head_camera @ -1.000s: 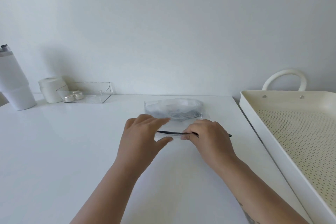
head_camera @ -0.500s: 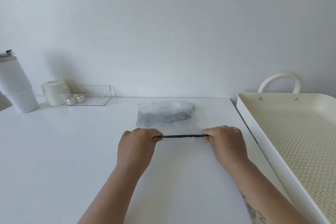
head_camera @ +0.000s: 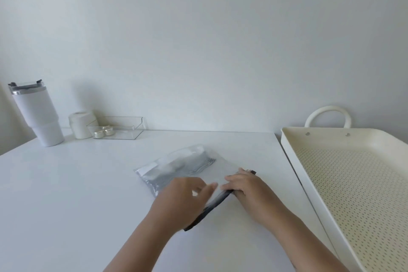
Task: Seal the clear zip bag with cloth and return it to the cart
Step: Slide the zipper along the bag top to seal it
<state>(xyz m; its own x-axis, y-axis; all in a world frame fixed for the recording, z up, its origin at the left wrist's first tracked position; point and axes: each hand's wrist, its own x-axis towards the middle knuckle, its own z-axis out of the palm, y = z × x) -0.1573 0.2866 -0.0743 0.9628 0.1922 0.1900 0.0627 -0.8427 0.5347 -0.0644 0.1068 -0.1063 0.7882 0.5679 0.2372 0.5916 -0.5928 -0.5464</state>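
The clear zip bag (head_camera: 189,166) lies on the white table (head_camera: 77,194), turned at an angle, with grey and white cloth inside. Its black zip strip (head_camera: 215,203) runs diagonally along the near edge. My right hand (head_camera: 250,186) is closed on the strip's far right end. My left hand (head_camera: 184,196) rests over the strip's near left part, fingers blurred and spread toward the right hand. The cream perforated cart tray (head_camera: 287,146) with a loop handle stands just right of the table.
At the table's back left stand a white tumbler (head_camera: 37,117), a small white jar (head_camera: 80,125) and a clear plastic tray (head_camera: 117,128) holding two small silver items. A plain wall runs behind.
The bag has rotated from square-on to diagonal. My right hand stays on the strip's end, while my left hand has slid along the strip toward the right.
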